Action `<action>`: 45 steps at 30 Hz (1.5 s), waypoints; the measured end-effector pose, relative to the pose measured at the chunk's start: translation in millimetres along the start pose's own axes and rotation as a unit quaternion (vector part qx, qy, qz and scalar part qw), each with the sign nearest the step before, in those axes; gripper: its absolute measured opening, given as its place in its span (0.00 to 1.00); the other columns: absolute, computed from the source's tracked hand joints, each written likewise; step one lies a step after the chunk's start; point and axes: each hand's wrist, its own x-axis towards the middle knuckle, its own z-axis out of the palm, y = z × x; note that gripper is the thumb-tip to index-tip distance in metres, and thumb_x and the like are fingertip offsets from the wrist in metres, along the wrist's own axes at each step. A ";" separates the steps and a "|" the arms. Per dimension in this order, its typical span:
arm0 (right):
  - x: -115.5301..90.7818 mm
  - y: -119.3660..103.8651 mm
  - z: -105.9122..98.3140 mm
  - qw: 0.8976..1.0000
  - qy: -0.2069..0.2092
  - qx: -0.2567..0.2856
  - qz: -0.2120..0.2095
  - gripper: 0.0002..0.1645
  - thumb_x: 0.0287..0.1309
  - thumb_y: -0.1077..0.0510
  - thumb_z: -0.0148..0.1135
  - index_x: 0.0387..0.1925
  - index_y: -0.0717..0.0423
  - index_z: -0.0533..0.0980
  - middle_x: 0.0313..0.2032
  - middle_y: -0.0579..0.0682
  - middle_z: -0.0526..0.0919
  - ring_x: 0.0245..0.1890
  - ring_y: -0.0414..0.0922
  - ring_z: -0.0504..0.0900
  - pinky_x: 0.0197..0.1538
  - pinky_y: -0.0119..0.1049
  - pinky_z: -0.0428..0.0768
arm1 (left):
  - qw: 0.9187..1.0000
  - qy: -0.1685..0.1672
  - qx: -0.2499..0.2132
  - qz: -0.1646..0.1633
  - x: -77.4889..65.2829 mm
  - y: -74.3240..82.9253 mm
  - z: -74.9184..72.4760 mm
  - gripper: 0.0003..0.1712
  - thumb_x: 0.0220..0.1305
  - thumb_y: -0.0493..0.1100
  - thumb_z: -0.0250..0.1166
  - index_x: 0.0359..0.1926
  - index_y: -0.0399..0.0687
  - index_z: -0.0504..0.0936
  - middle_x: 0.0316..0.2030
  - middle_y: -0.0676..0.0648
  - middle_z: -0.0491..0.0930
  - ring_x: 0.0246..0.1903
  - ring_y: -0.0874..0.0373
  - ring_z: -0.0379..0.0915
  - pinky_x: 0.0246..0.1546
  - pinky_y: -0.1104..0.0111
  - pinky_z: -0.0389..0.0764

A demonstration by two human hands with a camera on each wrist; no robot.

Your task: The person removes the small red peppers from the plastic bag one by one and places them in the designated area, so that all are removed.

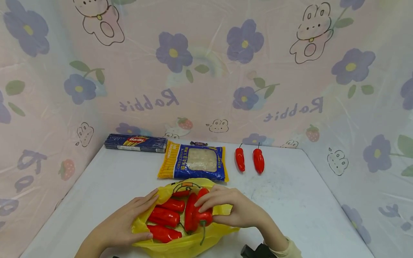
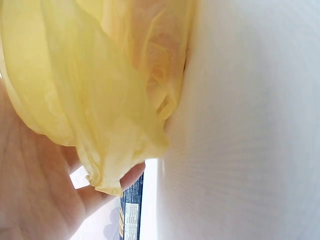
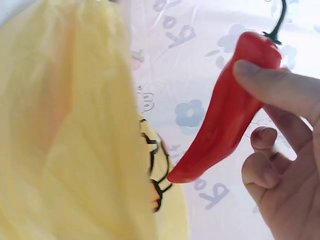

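A yellow plastic bag (image 1: pixel 226 211) lies with its mouth spread, and several red chili peppers (image 1: pixel 164 216) are inside it. My left hand (image 1: pixel 126 220) rests against the bag's left side, fingers fairly straight along the rim; in the left wrist view, yellow plastic (image 2: pixel 100 100) hides part of them. Over the right part of the bag's mouth, my right hand (image 1: pixel 233 206) pinches a red chili pepper (image 3: pixel 230 107) between thumb and fingers near its stem end. The pepper's green stem points toward me in the head view.
Beyond the bag lies a blue and yellow pasta packet (image 1: pixel 201 161). A dark blue Barilla box (image 1: pixel 135 143) is at the back left, with a small wrapped candy (image 1: pixel 198 143) behind the packet. Two red chili peppers (image 1: pixel 258 159) lie at the back right of the white table (image 1: pixel 290 200).
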 end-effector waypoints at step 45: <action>-45.7 39.0 -72.7 0.869 0.409 -0.151 0.235 0.27 0.59 0.66 0.77 0.60 0.63 0.82 0.45 0.58 0.87 0.39 0.38 0.79 0.41 0.20 0.83 | 1.000 0.010 0.007 0.010 -0.9 0.1 0.8 0.55 0.57 0.78 0.67 0.80 0.59 0.69 0.81 0.58 0.60 0.68 0.51 0.72 0.55 0.47 0.87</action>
